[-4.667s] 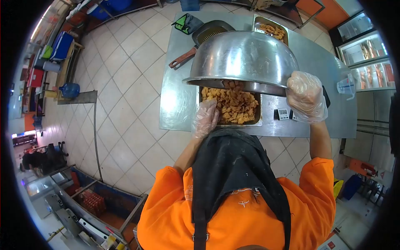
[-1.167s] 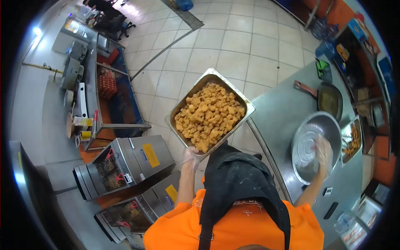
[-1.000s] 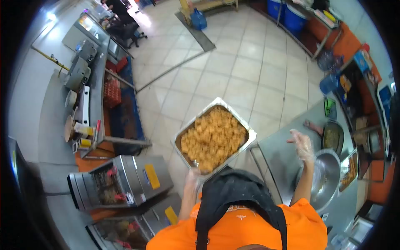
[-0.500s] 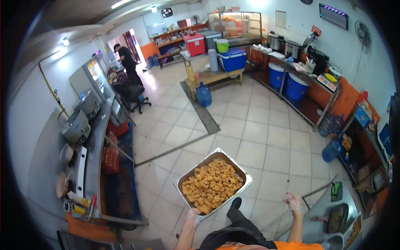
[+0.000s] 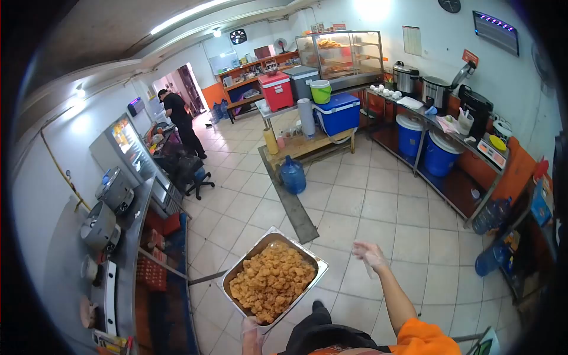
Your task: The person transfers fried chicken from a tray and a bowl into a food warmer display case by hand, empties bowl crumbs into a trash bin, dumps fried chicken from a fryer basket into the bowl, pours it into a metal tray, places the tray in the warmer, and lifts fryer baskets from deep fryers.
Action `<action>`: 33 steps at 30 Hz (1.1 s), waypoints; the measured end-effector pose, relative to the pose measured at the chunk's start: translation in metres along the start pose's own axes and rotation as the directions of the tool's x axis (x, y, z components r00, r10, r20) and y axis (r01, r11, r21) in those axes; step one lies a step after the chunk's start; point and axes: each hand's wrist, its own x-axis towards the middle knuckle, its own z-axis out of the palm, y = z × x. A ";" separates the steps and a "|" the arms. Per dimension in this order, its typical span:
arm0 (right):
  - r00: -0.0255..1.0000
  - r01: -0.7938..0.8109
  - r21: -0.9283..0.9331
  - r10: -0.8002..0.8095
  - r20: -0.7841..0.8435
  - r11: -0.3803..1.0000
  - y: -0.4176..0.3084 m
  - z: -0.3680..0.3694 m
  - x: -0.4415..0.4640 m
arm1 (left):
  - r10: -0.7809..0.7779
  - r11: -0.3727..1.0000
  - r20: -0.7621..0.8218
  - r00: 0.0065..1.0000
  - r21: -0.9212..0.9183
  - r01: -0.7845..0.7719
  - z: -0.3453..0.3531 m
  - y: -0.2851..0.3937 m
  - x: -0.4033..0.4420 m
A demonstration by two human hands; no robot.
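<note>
Head camera view: a rectangular steel pan (image 5: 320, 271), heaped with breaded fried pieces (image 5: 273, 281), is held above the tiled floor (image 5: 396, 254) by its near edge. The gloved left hand (image 5: 251, 328) is closed on that rim, its fingers beneath being hidden, while the gloved right hand (image 5: 371, 255) is held out to one side, near the pan but apart from it, with fingers loosely parted and nothing grasped. Since the load is supported at one end only, the far side could be tipped down and pieces spilled, most likely through a slip of the gloved grip or a tired wrist. A stumble could also be caused by the floor strip (image 5: 290, 204) ahead, as footing is partly screened by the pan; only one dark shoe (image 5: 319, 306) is seen. By count, one pan, two gloved hands and one other person (image 5: 180, 121) are shown. Three coolers are found: one red (image 5: 276, 92), one grey (image 5: 302, 80), one blue (image 5: 337, 115), with one lime-green bucket (image 5: 320, 92) near them. Two steel cookers (image 5: 406, 77) are set on the right-hand table, and two blue tubs (image 5: 442, 155) are kept on its lower shelf (image 5: 452, 194). One water jug (image 5: 293, 176) is placed beside the strip; at the dim right edge, perhaps two more can be made out. Fried pieces are too overlapped to be counted.
</note>
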 end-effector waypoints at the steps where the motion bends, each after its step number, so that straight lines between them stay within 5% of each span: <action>1: 1.000 0.026 -0.056 -0.026 0.003 0.998 -0.007 -0.004 0.049 | 0.028 1.000 -0.033 0.999 0.010 -0.028 0.021 0.002 0.020; 4: 1.000 0.001 -0.205 0.002 0.014 0.979 0.018 -0.025 0.193 | 0.014 1.000 -0.040 0.999 0.022 -0.013 0.060 0.002 0.124; 7: 0.994 -0.103 -0.320 0.088 -0.060 0.942 0.169 -0.073 0.303 | 0.078 0.992 -0.101 0.992 0.103 -0.068 0.131 0.007 0.199; 8: 1.000 -0.004 -0.647 0.020 0.018 0.763 0.252 -0.101 0.326 | 0.114 0.976 -0.126 0.985 0.199 -0.088 0.150 0.004 0.232; 9: 0.898 -0.435 -0.455 0.412 -0.154 0.777 0.211 -0.108 0.299 | 0.148 0.951 -0.142 0.979 0.291 -0.102 0.173 -0.002 0.271; 10: 0.823 -0.565 -0.402 0.524 -0.217 0.720 0.293 -0.129 0.299 | 0.130 0.956 -0.148 0.981 0.281 -0.084 0.201 -0.005 0.299; 11: 0.687 -0.725 -0.078 0.709 -0.157 0.685 0.288 -0.141 0.267 | 0.111 0.960 -0.153 0.982 0.271 -0.066 0.231 -0.007 0.326; 12: 0.752 -0.436 -0.710 0.658 0.051 0.553 0.346 -0.172 0.251 | 0.083 0.963 -0.136 0.987 0.267 -0.044 0.280 -0.003 0.338; 13: 0.686 -0.618 -0.505 0.727 0.027 0.603 0.343 -0.186 0.221 | 0.057 0.964 -0.111 0.992 0.264 -0.026 0.335 0.003 0.353; 15: 0.479 -0.868 -0.208 0.870 -0.115 0.450 0.307 -0.197 0.206 | 0.005 0.979 -0.027 1.000 0.201 0.001 0.441 0.013 0.376; 19: 0.347 -0.927 0.084 0.919 -0.184 0.367 0.271 -0.218 0.268 | -0.096 0.972 0.068 0.993 0.222 0.078 0.573 0.004 0.476; 21: 0.346 -0.910 0.167 0.917 -0.198 0.379 0.257 -0.232 0.329 | -0.160 0.952 0.065 0.985 0.272 0.137 0.665 0.004 0.491; 27: 0.515 -0.769 0.259 0.806 -0.291 0.585 0.221 -0.304 0.587 | -0.069 0.958 0.035 0.997 0.282 0.057 0.782 -0.039 0.637; 33: 0.848 -0.349 0.091 0.355 -0.392 0.933 0.132 -0.371 1.008 | -0.002 0.953 -0.074 0.997 0.302 0.025 0.888 -0.038 0.732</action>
